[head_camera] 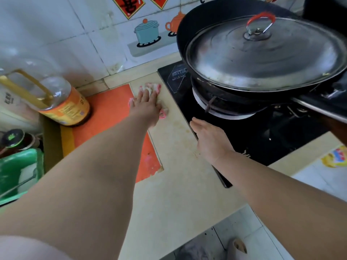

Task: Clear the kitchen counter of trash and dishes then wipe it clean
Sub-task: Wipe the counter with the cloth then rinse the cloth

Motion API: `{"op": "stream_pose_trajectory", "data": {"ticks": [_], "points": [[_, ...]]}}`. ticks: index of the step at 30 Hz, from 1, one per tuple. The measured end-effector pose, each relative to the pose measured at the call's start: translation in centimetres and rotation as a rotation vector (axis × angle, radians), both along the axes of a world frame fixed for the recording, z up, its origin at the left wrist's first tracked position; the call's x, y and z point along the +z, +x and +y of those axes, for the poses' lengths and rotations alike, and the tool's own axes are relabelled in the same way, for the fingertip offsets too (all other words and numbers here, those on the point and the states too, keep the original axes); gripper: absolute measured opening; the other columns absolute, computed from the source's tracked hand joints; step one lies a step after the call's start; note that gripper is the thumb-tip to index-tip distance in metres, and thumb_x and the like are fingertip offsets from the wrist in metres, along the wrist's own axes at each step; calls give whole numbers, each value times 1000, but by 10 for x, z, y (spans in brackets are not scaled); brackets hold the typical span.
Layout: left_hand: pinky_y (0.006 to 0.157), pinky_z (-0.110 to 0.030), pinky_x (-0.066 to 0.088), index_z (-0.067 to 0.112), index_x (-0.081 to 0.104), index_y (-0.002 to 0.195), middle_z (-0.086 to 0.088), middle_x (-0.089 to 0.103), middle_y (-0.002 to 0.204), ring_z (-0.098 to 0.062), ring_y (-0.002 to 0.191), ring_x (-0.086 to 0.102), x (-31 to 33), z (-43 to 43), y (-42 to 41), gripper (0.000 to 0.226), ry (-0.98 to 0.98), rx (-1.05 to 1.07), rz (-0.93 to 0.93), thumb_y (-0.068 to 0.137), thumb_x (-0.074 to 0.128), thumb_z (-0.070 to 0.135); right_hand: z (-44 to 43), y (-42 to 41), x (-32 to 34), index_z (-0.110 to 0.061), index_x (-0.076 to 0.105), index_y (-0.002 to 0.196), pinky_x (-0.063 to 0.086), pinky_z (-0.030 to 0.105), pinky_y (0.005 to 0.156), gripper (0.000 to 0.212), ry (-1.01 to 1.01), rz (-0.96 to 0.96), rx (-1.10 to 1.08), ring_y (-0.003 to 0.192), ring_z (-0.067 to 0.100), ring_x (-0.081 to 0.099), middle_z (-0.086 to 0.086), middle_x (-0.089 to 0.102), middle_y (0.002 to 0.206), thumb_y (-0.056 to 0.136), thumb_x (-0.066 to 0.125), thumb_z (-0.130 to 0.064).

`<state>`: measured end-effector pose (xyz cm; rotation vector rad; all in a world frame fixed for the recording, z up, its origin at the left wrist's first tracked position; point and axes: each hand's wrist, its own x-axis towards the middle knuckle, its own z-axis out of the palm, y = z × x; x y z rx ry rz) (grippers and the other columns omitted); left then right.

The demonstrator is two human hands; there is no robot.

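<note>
My left hand (147, 104) presses flat on a pink and white cloth (151, 88) on the beige counter (174, 184), near the back wall between the orange mat and the stove. The cloth bunches out past my fingertips and beside my palm. My right hand (208, 139) rests flat and empty on the left edge of the black stove top (244, 141), fingers together and pointing toward the wall.
A big black wok (187, 34) with a metal lid (262, 51) sits on the burner at right. A large oil bottle (62, 102) stands on the orange mat (110, 117). A green basket (16, 171) is at far left. The counter's front edge runs low.
</note>
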<state>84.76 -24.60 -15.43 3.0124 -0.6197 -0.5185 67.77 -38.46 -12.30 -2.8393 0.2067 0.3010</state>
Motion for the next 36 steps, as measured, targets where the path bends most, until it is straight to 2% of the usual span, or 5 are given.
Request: {"op": "stream_pose_trajectory", "data": {"ticks": [10, 15, 21, 26, 36], "points": [[119, -40, 18, 22, 6, 156, -2, 4, 163, -22, 150, 5, 9, -5, -84, 69, 32, -139, -57, 98, 40, 8, 4, -20, 17, -12, 36, 144, 35, 32, 109, 56, 94, 70, -63, 141, 16, 31, -2, 23, 158, 91, 48, -2], [87, -36, 46, 25, 34, 147, -3, 46, 146, -27, 127, 51, 28, -3, -140, 54, 91, -140, -67, 96, 44, 9, -1, -58, 30, -5, 50, 133, 41, 39, 103, 45, 78, 55, -70, 131, 24, 43, 6, 44, 143, 89, 42, 1], [67, -33, 50, 15, 62, 112, -11, 66, 99, -28, 80, 60, 67, 8, -155, 22, -867, 505, 410, 101, 46, 25, -19, -92, 33, -10, 46, 139, 40, 33, 104, 51, 86, 2, -61, 134, 20, 41, 1, 41, 148, 90, 42, 3], [103, -42, 42, 30, 40, 145, -4, 29, 157, -31, 137, 38, 63, 31, -162, 48, -258, 317, -112, 99, 44, 19, -23, -105, 33, -13, 42, 144, 39, 34, 107, 57, 114, -6, -57, 137, 19, 37, -1, 36, 152, 89, 44, 4], [120, -41, 3, 16, 0, 156, -1, -11, 163, -22, 150, -8, 11, 8, -164, 69, 17, -142, 24, 96, 32, 3, -10, -83, 26, -7, 58, 124, 46, 42, 97, 46, 115, -38, -42, 121, 26, 52, 4, 52, 135, 84, 42, 7]]}}
